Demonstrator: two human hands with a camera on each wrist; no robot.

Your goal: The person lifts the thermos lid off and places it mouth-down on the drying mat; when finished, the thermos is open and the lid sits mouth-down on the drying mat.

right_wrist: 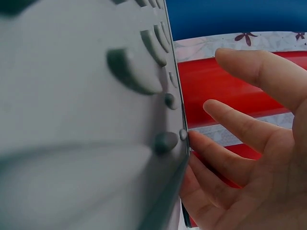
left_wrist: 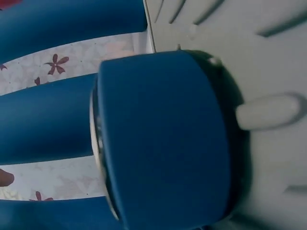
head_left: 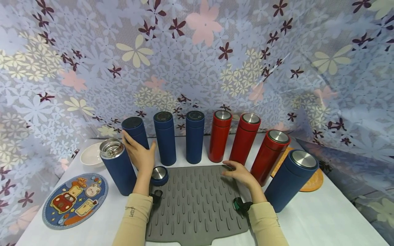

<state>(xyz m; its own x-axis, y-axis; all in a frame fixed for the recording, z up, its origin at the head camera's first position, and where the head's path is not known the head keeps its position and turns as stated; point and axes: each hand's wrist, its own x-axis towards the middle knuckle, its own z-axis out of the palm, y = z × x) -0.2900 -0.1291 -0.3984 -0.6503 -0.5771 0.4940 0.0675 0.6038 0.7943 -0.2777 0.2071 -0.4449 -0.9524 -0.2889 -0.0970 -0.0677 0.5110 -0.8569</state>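
My left hand (head_left: 141, 155), fingers extended, is at the back left between an uncapped blue thermos (head_left: 120, 174) with a bare steel mouth and a capped blue thermos (head_left: 135, 131), overlapping both in the head view. A blue thermos lid (head_left: 159, 175) with a steel top sits by the grey ridged mat's (head_left: 197, 201) back left corner; it looms large as a blue lid (left_wrist: 163, 139) in the left wrist view. Over the mat's right edge is my right hand (head_left: 241, 174), fingers spread and slightly bent, holding nothing. Red thermoses (right_wrist: 196, 93) stand just beyond its fingers.
Two more blue thermoses (head_left: 165, 143) and three red ones (head_left: 220, 140) line the back. A steel-topped blue thermos (head_left: 287, 184) leans in view at right, before an orange round mat (head_left: 314, 179). At left are a cartoon round mat (head_left: 101, 191) and a white bowl (head_left: 89, 155).
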